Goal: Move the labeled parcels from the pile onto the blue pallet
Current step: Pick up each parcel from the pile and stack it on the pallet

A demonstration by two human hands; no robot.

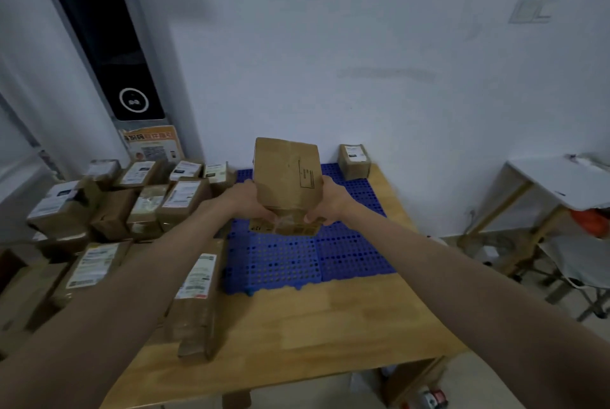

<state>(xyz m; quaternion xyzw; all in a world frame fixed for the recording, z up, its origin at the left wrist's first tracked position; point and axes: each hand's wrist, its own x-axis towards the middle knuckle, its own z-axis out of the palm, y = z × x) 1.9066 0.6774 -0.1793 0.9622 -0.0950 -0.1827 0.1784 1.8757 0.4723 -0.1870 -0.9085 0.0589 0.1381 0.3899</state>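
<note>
Nearest me, wooden table [297, 326], parcel pile [109, 210] along its left. Above the blue pallet [297, 260] my left hand [246, 199] and right hand [333, 200] grip a cardboard parcel [288, 177] by its sides, tilted. One labeled parcel [355, 160] sits at pallet's far right corner.

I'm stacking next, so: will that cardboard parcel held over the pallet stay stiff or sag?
Probably stiff: the held parcel keeps straight edges, gripped only at its lower end by the left hand and right hand. Likely light, since it is held at arm's length. Stood on end on the blue pallet, it might tip.
</note>
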